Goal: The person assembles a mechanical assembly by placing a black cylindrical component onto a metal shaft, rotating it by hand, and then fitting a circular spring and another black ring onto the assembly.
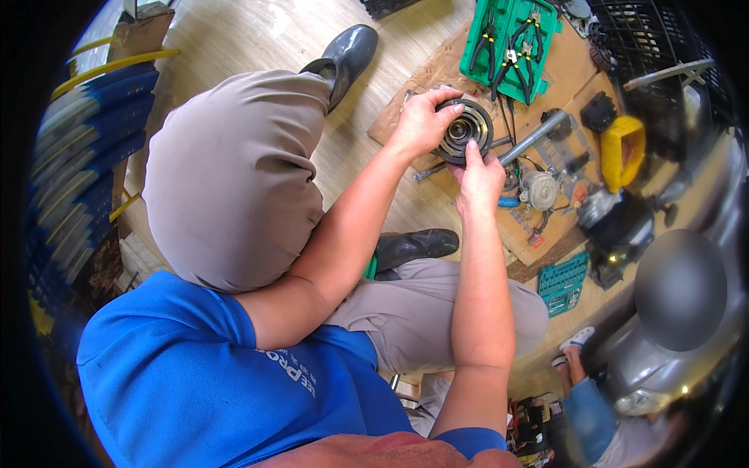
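Observation:
Both of my hands hold a round black part with concentric metal rings (463, 131), which looks like a pulley or clutch piece. My left hand (422, 122) grips its left and upper rim, thumb across the top face. From below, my right hand (478, 183) closes on the lower rim, its thumb pressed on the face. The part is raised above a sheet of cardboard (417, 86). Just beyond it on the cardboard sits an open green case (477, 58) with several black-and-yellow pliers (511, 66). The undersides of my fingers are hidden.
Right of my hands lie a grey metal tube (534, 138), a round silver part (538, 189) and a yellow piece (622, 152). A teal socket set (563, 285) is nearer me. Black crates (663, 39) stand far right. Another person's leg (576, 365) shows lower right.

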Motion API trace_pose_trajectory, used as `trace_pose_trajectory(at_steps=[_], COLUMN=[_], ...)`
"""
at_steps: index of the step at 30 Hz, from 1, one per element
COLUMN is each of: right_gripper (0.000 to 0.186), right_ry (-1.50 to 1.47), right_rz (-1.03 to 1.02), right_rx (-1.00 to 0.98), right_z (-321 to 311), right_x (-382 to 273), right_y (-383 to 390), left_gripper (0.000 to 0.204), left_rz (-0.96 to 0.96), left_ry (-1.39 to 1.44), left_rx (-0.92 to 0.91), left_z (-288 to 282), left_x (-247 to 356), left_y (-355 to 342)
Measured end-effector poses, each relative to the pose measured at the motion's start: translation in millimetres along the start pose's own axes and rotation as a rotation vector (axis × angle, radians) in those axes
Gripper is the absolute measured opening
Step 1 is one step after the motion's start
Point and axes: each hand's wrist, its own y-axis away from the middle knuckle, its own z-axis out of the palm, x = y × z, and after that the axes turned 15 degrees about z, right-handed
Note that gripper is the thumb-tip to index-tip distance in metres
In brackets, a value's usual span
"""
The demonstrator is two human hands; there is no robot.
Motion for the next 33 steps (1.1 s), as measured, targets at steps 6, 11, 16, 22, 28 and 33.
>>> trace_pose_trajectory(at_steps=[6,11,16,22,28,33], right_gripper=[0.023,0.024,0.026,0.028,0.026,0.027], right_ry=[0.032,0.149,0.277,0.220,0.456,0.231], right_rz=[-0.044,-0.141,-0.222,-0.110,-0.400,-0.146], right_rx=[-0.012,0.078,0.160,0.087,0.253,0.056], right_z=[0.1,4.9,8.5,3.2,3.4,3.6], right_x=[2.0,12.0,13.2,2.6,32.5,5.1], right_y=[-2.1,-12.2,-11.9,-6.6,-47.8,-10.1], left_gripper=[0.027,0.025,0.025,0.025,0.026,0.027], left_rz=[0.021,0.088,0.063,0.158,0.125,0.143], left_ry=[-0.018,0.105,0.061,-0.069,-0.087,-0.183], left_rx=[-0.006,0.051,0.036,0.042,0.010,0.055], left_z=[0.0,2.3,1.0,6.1,-0.9,4.0], left_x=[3.5,-12.8,-16.9,-20.4,-16.9,-7.7], left_y=[1.6,3.7,1.1,2.5,-2.0,3.3])
